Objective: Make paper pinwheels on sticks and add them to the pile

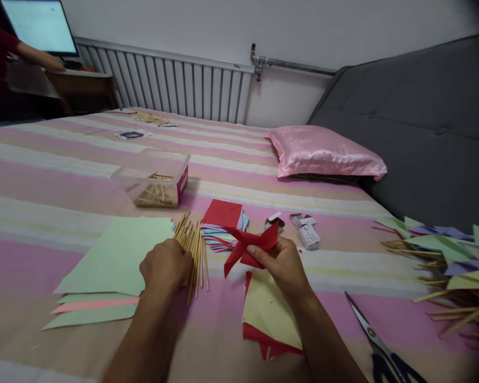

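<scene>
Left hand (165, 266) is closing its grip on the wooden sticks (193, 250), long axes running 12-to-6, while right hand (281, 260) is pinching the red paper pinwheel (249, 246) at 3 o'clock from them.

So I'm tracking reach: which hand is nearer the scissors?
Right. The right hand, holding a folded red paper, is up-left of the scissors; the left hand rests farther left on the wooden sticks.
</scene>
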{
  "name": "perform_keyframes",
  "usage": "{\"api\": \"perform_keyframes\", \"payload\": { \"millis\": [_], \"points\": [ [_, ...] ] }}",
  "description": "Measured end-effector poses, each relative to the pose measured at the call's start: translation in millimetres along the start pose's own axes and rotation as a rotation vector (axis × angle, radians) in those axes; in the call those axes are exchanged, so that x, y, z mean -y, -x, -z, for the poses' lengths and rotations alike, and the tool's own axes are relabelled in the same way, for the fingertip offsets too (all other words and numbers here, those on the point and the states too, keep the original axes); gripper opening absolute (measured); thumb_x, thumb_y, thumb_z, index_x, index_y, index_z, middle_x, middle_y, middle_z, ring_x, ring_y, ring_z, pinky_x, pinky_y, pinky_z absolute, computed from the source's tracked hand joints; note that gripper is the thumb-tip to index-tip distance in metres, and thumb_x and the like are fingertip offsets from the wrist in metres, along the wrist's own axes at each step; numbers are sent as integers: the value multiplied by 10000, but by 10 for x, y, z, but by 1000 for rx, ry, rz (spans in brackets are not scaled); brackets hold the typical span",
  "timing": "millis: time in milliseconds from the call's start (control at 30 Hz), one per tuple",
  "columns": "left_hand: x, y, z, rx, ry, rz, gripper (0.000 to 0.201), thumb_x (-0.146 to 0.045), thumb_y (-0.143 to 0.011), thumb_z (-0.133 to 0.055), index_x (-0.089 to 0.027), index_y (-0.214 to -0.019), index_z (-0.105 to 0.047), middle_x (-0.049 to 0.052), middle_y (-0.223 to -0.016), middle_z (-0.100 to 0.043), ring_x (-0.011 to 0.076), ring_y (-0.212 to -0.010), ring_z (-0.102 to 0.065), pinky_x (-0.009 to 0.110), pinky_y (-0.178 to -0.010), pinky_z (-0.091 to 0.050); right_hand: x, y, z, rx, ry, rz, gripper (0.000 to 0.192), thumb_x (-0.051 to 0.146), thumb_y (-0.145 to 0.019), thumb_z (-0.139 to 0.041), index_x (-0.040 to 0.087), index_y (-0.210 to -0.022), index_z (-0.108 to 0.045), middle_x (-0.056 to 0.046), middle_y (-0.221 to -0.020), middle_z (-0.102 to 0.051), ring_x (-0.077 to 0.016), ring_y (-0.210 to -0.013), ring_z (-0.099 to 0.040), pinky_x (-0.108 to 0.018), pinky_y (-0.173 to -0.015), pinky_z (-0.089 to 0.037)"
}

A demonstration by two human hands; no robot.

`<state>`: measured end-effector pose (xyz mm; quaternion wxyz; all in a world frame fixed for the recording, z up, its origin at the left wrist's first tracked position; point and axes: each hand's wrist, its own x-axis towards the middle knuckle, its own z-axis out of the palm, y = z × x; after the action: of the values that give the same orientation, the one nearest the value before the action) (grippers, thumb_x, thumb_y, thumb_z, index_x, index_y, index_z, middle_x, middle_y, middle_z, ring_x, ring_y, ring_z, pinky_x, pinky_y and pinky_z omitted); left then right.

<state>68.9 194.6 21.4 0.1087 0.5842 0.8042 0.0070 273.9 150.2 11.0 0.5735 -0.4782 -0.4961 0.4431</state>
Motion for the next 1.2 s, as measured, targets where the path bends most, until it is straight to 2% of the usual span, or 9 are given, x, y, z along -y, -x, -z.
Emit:
{"api": "perform_keyframes", "payload": {
  "millis": [467, 667, 767, 900, 1067, 1133, 1200],
  "points": [
    [-8, -20, -42, 24, 2, -15, 293, -305, -665, -472, -190, -822, -691, 161, -905, -690, 357, -856, -619, 380, -612, -439, -4, -3, 1, 7, 16, -14, 213, 304, -679, -713, 136, -808, -689, -74, -787, -687, -190, -709, -634, -310, -644, -512],
    [-19, 10, 49, 17, 31, 18, 281, -361, -636, -495, -223, -776, -696, 148, -850, -690, 359, -828, -615, 370, -593, -416, -8, -12, 8, 1, 17, -11, 200, 310, -671, -717, 142, -775, -686, -64, -752, -689, -182, -676, -634, -302, -620, -513],
    [-25, 29, 107, -37, 72, 46, 253, -377, -638, -490, -252, -737, -686, 123, -804, -687, 346, -791, -614, 361, -576, -400, 0, -15, 16, 0, 34, -2, 197, 311, -677, -711, 142, -774, -686, -67, -752, -691, -185, -685, -635, -304, -625, -511],
    [-26, 45, 132, -187, 152, 18, 242, -404, -668, -476, -259, -724, -661, 89, -765, -687, 323, -743, -612, 354, -563, -387, 22, -15, 20, 2, 38, 17, 200, 315, -686, -703, 137, -777, -689, -79, -768, -696, -194, -708, -639, -320, -644, -517],
    [-40, 83, 104, -294, 380, -111, 181, -375, -681, -530, -229, -671, -637, 42, -689, -681, 261, -705, -620, 335, -616, -410, 35, -13, 22, 1, 23, 32, 209, 321, -687, -706, 145, -798, -682, -73, -768, -696, -192, -693, -642, -325, -634, -528],
    [-56, 100, 79, -275, 603, -224, 144, -345, -675, -576, -207, -678, -621, 23, -656, -664, 212, -671, -619, 298, -624, -429, 37, -9, 25, 11, 25, 61, 192, 312, -691, -705, 154, -798, -683, -68, -781, -698, -191, -707, -645, -321, -644, -531],
    [-81, 120, 56, -193, 873, -368, 152, -334, -684, -611, -185, -714, -607, 12, -640, -644, 172, -636, -609, 258, -599, -441, 49, -1, 29, 24, 23, 91, 167, 294, -697, -702, 165, -802, -684, -61, -804, -699, -189, -731, -647, -312, -659, -531]
  ]
}}
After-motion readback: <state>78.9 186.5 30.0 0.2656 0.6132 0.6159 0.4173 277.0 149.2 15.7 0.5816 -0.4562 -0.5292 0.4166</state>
